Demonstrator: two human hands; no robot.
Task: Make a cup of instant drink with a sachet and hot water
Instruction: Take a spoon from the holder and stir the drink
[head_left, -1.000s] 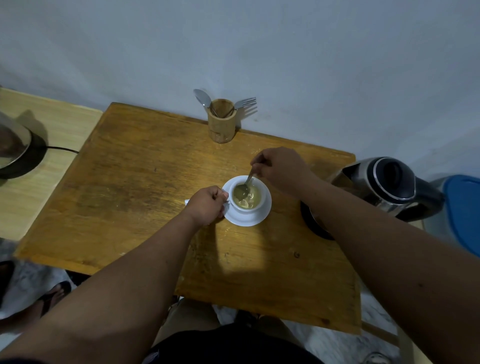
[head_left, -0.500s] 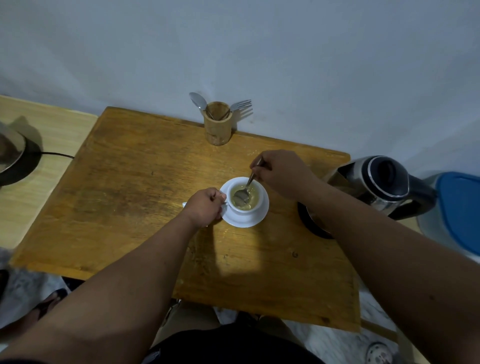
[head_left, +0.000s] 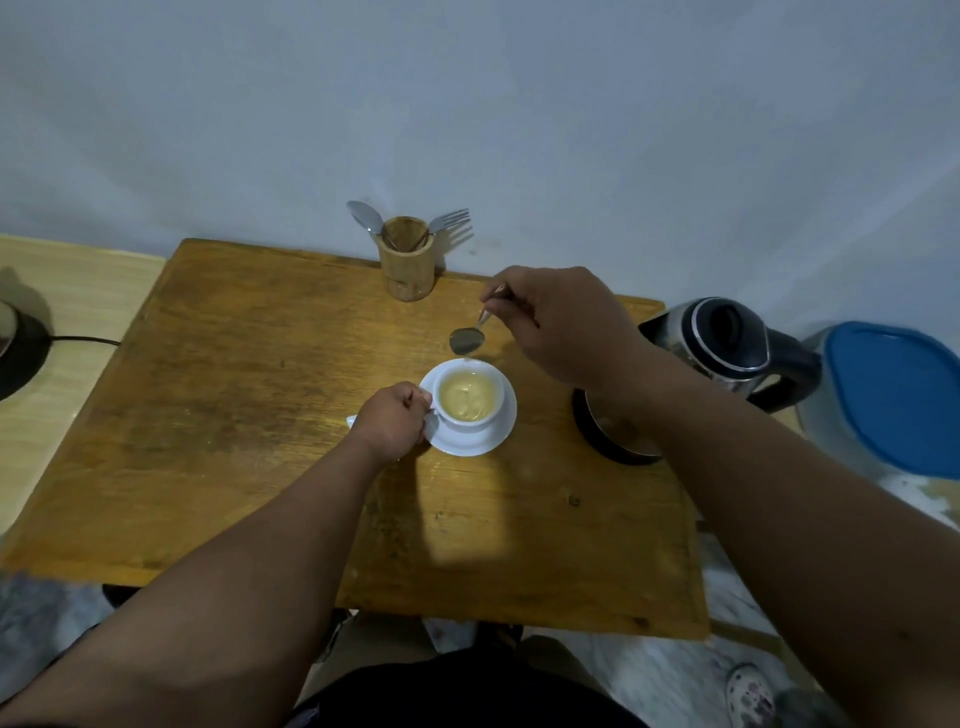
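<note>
A white cup (head_left: 471, 422) holding a pale tan drink stands on a white saucer (head_left: 488, 441) near the middle of the wooden table (head_left: 249, 405). My left hand (head_left: 392, 423) grips the cup's handle on its left side. My right hand (head_left: 563, 325) pinches the handle of a metal spoon (head_left: 467, 339), whose bowl hangs in the air just behind the cup's far rim, outside the drink. A small white scrap (head_left: 351, 420), possibly the sachet, peeks out from behind my left hand.
A wooden holder (head_left: 406, 270) with a spoon and fork stands at the table's far edge by the wall. A steel and black kettle (head_left: 719, 343) is at the right, its round base (head_left: 613, 441) partly under my right arm. A blue-lidded container (head_left: 893, 395) sits further right.
My right hand has lifted the spoon out of the drink and drawn it back behind the cup. My left hand has stayed on the cup's handle.
</note>
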